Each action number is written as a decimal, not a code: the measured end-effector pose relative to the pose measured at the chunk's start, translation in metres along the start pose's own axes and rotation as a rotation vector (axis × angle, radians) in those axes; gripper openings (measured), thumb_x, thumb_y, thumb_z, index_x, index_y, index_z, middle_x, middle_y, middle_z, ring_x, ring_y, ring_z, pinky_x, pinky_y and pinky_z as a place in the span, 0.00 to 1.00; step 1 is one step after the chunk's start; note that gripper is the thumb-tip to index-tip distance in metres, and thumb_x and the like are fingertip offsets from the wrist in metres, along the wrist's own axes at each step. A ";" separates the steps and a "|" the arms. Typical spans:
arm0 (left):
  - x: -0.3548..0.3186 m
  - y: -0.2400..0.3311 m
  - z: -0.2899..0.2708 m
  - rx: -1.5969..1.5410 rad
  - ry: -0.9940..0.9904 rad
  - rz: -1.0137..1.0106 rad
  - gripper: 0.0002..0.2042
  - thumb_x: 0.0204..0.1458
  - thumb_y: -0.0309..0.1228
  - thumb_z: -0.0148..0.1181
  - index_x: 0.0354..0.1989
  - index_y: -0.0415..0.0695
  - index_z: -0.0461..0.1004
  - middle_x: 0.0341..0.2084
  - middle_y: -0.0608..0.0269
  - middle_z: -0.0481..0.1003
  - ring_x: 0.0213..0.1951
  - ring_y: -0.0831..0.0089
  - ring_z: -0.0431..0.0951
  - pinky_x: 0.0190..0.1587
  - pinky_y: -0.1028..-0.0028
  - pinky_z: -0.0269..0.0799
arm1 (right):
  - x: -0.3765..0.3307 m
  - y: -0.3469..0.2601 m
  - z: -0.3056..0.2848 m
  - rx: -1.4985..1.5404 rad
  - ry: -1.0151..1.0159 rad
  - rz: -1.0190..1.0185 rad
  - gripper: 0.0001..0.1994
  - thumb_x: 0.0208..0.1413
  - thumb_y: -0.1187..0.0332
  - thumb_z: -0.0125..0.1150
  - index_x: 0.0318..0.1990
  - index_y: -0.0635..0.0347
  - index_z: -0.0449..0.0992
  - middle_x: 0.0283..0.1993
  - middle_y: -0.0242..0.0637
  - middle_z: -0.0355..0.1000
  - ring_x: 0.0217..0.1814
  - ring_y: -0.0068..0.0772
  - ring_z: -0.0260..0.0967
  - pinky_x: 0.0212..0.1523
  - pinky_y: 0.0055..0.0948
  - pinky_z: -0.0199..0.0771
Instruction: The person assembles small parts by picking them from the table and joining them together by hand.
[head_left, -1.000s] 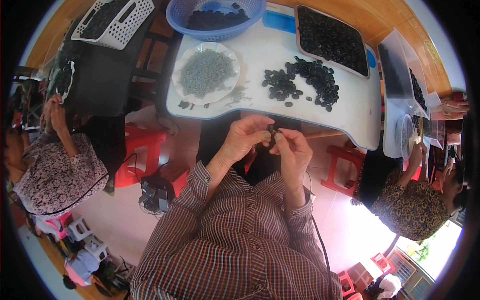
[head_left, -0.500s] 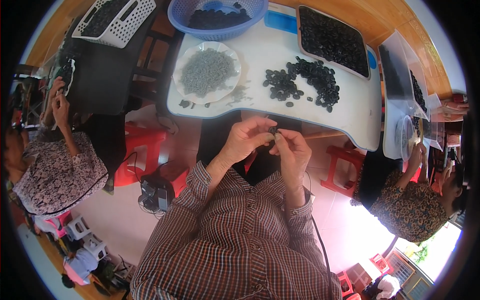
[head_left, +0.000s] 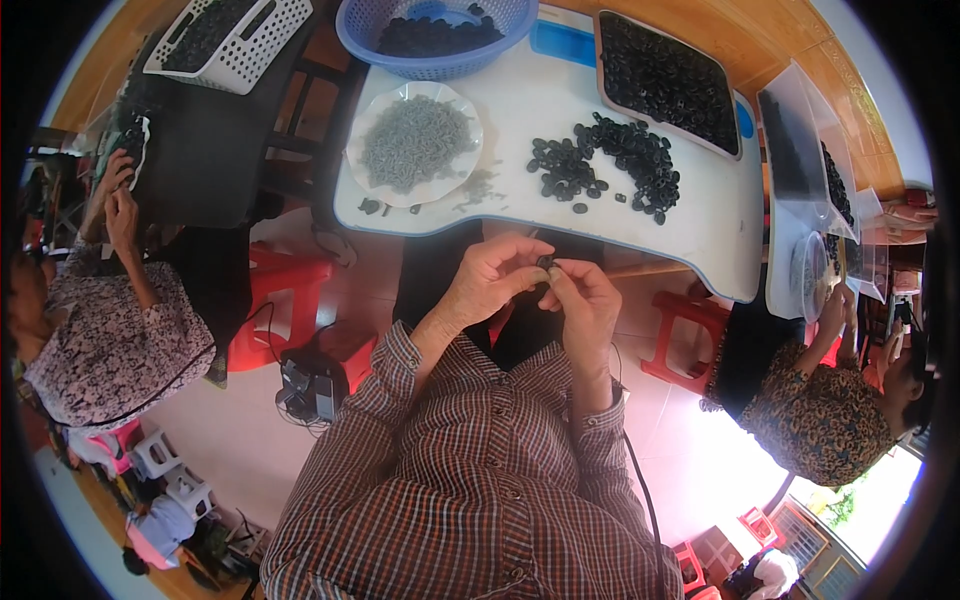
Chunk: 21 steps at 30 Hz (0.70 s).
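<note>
Just off the near edge of the white table point(head_left: 520, 100), my two hands meet around a small black oval piece point(head_left: 545, 262). My left hand point(head_left: 490, 275) pinches it between thumb and fingertips, and my right hand point(head_left: 584, 298) grips it from the other side. Whether a tiny second part is in the fingers I cannot tell. Beyond the hands lies a loose pile of similar black oval pieces point(head_left: 645, 165). To its left, a white scalloped plate point(head_left: 357, 160) bears a heap of small grey translucent pieces point(head_left: 415, 142).
A blue basket point(head_left: 430, 66) and a tray point(head_left: 665, 80) of black pieces stand at the back of the table. Co-workers sit at tables left and right. Red stools point(head_left: 285, 295) stand on both sides; a black device with cables point(head_left: 312, 385) is at lower left.
My hands stay almost in place, the fingers shifting only slightly around the black piece. The piles, plate and tray look the same.
</note>
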<state>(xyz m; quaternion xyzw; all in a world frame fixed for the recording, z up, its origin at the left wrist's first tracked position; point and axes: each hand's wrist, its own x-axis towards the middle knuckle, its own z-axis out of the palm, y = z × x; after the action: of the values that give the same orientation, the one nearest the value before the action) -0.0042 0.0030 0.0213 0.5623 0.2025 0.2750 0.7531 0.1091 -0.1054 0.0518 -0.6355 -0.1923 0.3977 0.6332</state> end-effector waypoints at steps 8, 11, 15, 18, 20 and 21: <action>0.000 0.004 0.000 0.124 -0.038 0.031 0.12 0.52 0.17 0.60 0.45 0.35 0.74 0.36 0.63 0.76 0.38 0.78 0.78 0.42 0.80 0.75 | 0.002 0.006 -0.005 0.072 -0.030 0.019 0.06 0.57 0.74 0.58 0.39 0.68 0.75 0.28 0.33 0.74 0.24 0.18 0.70 0.27 0.15 0.69; -0.002 0.004 -0.002 0.119 -0.036 0.028 0.12 0.52 0.17 0.60 0.45 0.34 0.74 0.36 0.63 0.76 0.38 0.79 0.78 0.42 0.80 0.75 | 0.003 0.009 -0.004 0.082 -0.036 0.020 0.06 0.57 0.74 0.58 0.38 0.68 0.76 0.28 0.33 0.74 0.24 0.18 0.69 0.27 0.15 0.69; 0.000 0.003 0.000 0.086 -0.003 0.058 0.12 0.49 0.19 0.63 0.44 0.38 0.76 0.33 0.67 0.75 0.32 0.84 0.74 0.35 0.83 0.71 | 0.003 0.010 -0.005 0.110 -0.041 0.017 0.06 0.57 0.75 0.58 0.39 0.68 0.76 0.28 0.33 0.74 0.24 0.18 0.70 0.28 0.15 0.69; -0.001 0.006 -0.003 0.155 -0.055 0.046 0.11 0.52 0.18 0.60 0.45 0.35 0.75 0.35 0.65 0.75 0.38 0.79 0.77 0.41 0.81 0.74 | 0.004 0.011 -0.006 0.143 -0.059 0.028 0.06 0.57 0.75 0.58 0.40 0.68 0.76 0.28 0.34 0.75 0.24 0.18 0.70 0.28 0.15 0.69; -0.001 0.007 -0.004 0.140 -0.053 0.025 0.11 0.52 0.18 0.60 0.45 0.35 0.75 0.34 0.65 0.74 0.38 0.80 0.77 0.41 0.81 0.74 | 0.004 0.012 -0.007 0.136 -0.073 0.054 0.07 0.58 0.74 0.58 0.41 0.68 0.76 0.30 0.36 0.76 0.25 0.20 0.71 0.27 0.16 0.69; -0.001 0.006 -0.005 0.140 -0.053 0.025 0.11 0.52 0.18 0.60 0.45 0.35 0.75 0.34 0.65 0.74 0.38 0.80 0.77 0.41 0.81 0.74 | 0.004 0.012 -0.007 0.136 -0.072 0.054 0.07 0.58 0.74 0.58 0.41 0.68 0.76 0.30 0.36 0.76 0.25 0.20 0.71 0.27 0.16 0.69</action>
<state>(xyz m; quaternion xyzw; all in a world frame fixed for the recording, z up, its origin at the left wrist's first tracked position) -0.0094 0.0071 0.0260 0.6231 0.1942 0.2544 0.7137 0.1136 -0.1079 0.0384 -0.5812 -0.1703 0.4496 0.6565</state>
